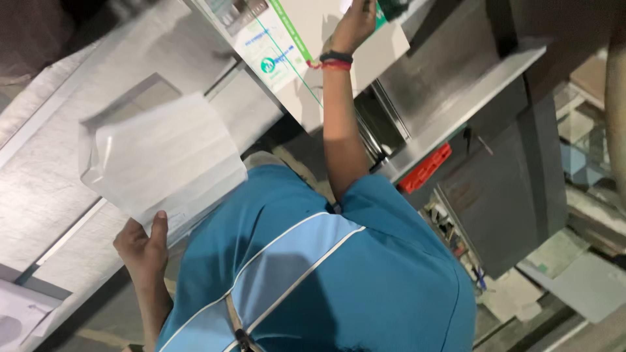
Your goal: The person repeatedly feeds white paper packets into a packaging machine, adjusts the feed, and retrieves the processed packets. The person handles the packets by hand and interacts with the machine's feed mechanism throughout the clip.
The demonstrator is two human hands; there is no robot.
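Carton (306, 45), printed white, is pressed at its upper face by the right hand (355, 25), fingers spread flat. Clear bag (163, 156) is pinched at its lower edge by the left hand (143, 248), thumb over the plastic.

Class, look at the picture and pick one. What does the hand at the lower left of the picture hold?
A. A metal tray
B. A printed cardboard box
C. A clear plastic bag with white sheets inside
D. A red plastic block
C: the hand at the lower left pinches the corner of a clear plastic bag with white sheets inside, while the other hand reaches up to the printed cardboard box.
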